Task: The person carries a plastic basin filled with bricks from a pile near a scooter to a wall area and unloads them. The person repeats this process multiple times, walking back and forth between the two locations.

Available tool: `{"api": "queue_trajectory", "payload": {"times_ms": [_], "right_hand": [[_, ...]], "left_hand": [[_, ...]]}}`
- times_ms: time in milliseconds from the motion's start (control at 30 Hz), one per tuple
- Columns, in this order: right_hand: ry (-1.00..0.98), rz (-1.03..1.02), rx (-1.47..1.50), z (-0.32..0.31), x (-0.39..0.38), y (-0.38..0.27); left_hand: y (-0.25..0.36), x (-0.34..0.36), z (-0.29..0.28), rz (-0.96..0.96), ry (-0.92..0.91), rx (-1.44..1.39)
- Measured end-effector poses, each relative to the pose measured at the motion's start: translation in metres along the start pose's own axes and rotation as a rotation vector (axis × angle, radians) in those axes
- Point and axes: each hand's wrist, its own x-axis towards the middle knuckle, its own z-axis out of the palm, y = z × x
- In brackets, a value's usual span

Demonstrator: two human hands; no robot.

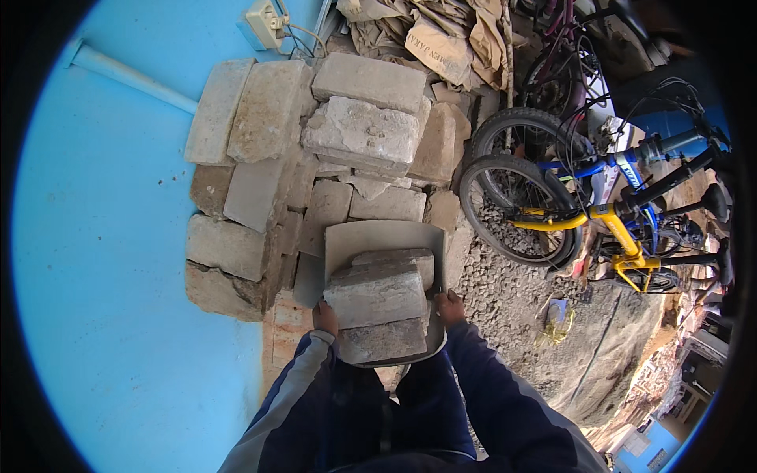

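Observation:
A grey, open tub [378,235] with a rounded front rim is in front of my body, over my legs. Several rough grey concrete blocks [374,298] lie stacked inside it. My left hand [325,317] is closed on the tub's left edge, and my right hand [450,307] grips the right edge at about the same height. The fingers are partly hidden behind the rim. Just beyond the tub rises a stack of concrete blocks [367,130], some with chipped faces.
A light blue wall [110,260] with a pipe [130,79] stands at the left. To the right, a yellow folding bicycle [615,229] and a blue one lean close by, over gravel [505,307]. Crumpled brown paper sacks [441,47] lie at the back, near a white electrical socket [266,22].

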Motion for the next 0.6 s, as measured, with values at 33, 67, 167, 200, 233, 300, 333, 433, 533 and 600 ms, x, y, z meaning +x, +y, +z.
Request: {"api": "queue_trajectory", "payload": {"times_ms": [33,67,167,200,233,300,333,433,533,600], "right_hand": [[-0.023,-0.058,0.043,0.002,0.013,0.010],[-0.001,0.036,0.012,0.006,0.017,0.022],[-0.050,-0.276,-0.038,0.007,0.033,0.038],[-0.050,-0.326,0.074,0.005,0.036,0.040],[-0.045,-0.253,0.170,0.004,0.039,0.041],[-0.016,-0.183,0.069,0.003,0.046,0.041],[0.032,-0.097,-0.026,0.002,0.048,0.040],[0.166,-0.131,-0.077,0.000,0.045,0.035],[0.135,0.021,0.433,0.001,0.027,0.012],[0.033,0.154,0.629,-0.007,0.003,-0.014]], "left_hand": [[-0.007,0.005,0.000,0.045,0.029,0.164],[-0.012,0.005,-0.002,0.004,0.027,0.397],[-0.004,0.002,-0.003,0.247,0.074,0.687],[0.007,0.001,-0.003,0.205,0.070,0.648],[0.021,-0.003,0.001,0.186,0.128,0.579],[0.058,-0.013,0.009,0.107,0.200,0.518],[0.079,-0.023,0.011,0.259,0.207,0.544],[0.131,-0.063,0.030,0.682,0.027,0.636],[0.152,-0.090,0.064,0.783,-0.271,0.881],[0.156,-0.099,0.079,0.744,-0.393,1.109]]}}
